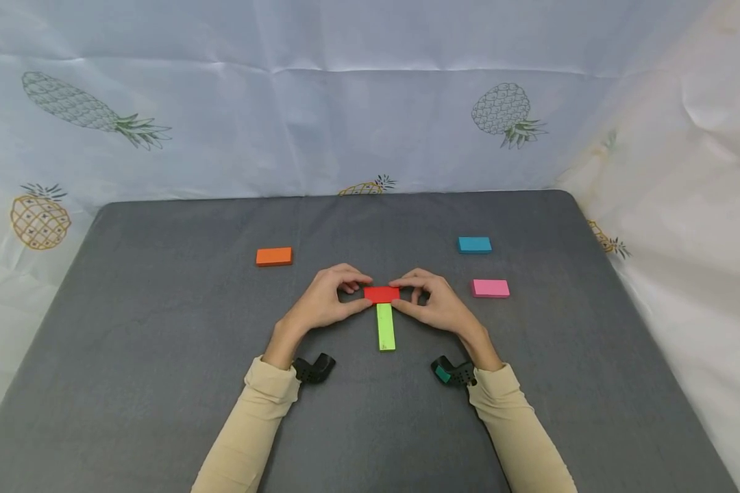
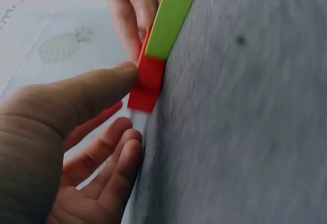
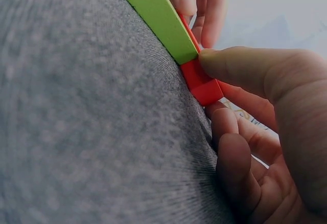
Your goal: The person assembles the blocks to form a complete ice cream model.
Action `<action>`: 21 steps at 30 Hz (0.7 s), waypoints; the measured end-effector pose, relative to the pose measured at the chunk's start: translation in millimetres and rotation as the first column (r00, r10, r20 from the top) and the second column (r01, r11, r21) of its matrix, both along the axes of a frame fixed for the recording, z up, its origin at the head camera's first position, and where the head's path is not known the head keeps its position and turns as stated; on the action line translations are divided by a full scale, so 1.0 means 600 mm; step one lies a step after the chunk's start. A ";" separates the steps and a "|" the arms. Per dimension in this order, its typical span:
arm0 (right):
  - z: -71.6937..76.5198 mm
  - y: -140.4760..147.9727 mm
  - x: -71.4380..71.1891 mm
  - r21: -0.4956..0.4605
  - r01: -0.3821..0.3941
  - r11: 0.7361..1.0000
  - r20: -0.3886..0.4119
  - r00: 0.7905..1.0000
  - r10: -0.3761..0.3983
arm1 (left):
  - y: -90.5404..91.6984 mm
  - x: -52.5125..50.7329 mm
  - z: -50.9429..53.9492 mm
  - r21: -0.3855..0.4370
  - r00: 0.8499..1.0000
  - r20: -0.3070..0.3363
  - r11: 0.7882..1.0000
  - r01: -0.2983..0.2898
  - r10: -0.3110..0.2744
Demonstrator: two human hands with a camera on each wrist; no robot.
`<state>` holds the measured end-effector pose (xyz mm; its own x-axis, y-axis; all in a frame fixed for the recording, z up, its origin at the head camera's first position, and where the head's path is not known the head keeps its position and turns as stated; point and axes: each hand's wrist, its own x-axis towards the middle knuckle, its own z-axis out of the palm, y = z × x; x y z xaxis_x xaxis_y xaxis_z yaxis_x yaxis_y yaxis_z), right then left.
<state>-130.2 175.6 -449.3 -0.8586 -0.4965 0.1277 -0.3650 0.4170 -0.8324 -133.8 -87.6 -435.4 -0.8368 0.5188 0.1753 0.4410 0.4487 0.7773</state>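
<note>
A red block (image 1: pixel 381 294) lies crosswise on the grey table, touching the far end of a green block (image 1: pixel 385 327), so the two form a T. My left hand (image 1: pixel 333 296) pinches the red block's left end between thumb and index finger. At its right end, my right hand (image 1: pixel 429 298) pinches it the same way. Up close in the left wrist view, the left thumb (image 2: pixel 110 78) presses the near side of the red block (image 2: pixel 148 83). From the right wrist view, the right thumb (image 3: pixel 230 63) sits on it beside the green block (image 3: pixel 158 22).
An orange block (image 1: pixel 274 257) lies at the back left of the grey table (image 1: pixel 160 329). At the right are a blue block (image 1: pixel 474 245) and, nearer, a pink block (image 1: pixel 490 288). A pineapple-printed cloth (image 1: pixel 321 130) hangs behind the table.
</note>
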 end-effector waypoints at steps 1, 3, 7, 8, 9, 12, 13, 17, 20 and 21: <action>0.000 0.000 0.000 0.000 -0.001 1.000 -0.002 1.000 0.001 | -0.004 -0.001 0.002 0.001 1.000 -0.004 1.000 -0.010 0.010; 0.000 0.000 0.000 -0.002 -0.001 1.000 -0.003 1.000 0.001 | -0.013 -0.003 0.007 0.001 0.999 -0.012 0.999 -0.033 0.033; -0.001 0.000 -0.001 -0.008 -0.005 1.000 -0.006 1.000 0.005 | -0.036 -0.009 0.017 0.000 0.994 -0.055 0.996 -0.091 0.091; -0.001 0.000 -0.001 -0.008 -0.006 1.000 -0.007 1.000 0.006 | -0.042 -0.011 0.019 -0.002 0.992 -0.068 0.994 -0.110 0.109; -0.001 0.000 -0.001 -0.009 -0.007 1.000 -0.008 1.000 0.007 | -0.050 -0.012 0.021 -0.001 0.989 -0.076 0.992 -0.130 0.129; -0.001 0.001 0.000 -0.012 -0.009 1.000 -0.009 1.000 0.009 | -0.072 -0.015 0.027 -0.002 0.978 -0.079 0.981 -0.192 0.191; -0.001 0.001 0.000 -0.012 -0.009 1.000 -0.010 1.000 0.009 | -0.080 -0.016 0.029 0.000 0.975 -0.078 0.977 -0.211 0.210; 0.000 0.001 0.000 -0.012 -0.010 1.000 -0.014 1.000 0.010 | -0.110 -0.016 0.033 0.009 0.956 -0.082 0.960 -0.281 0.281; 0.000 0.001 0.000 -0.008 -0.010 1.000 -0.012 1.000 0.010 | -0.130 -0.016 0.030 0.012 0.939 -0.104 0.945 -0.328 0.328; 0.001 0.001 0.000 -0.008 -0.010 1.000 -0.012 1.000 0.010 | -0.136 -0.016 0.028 0.013 0.934 -0.112 0.940 -0.340 0.340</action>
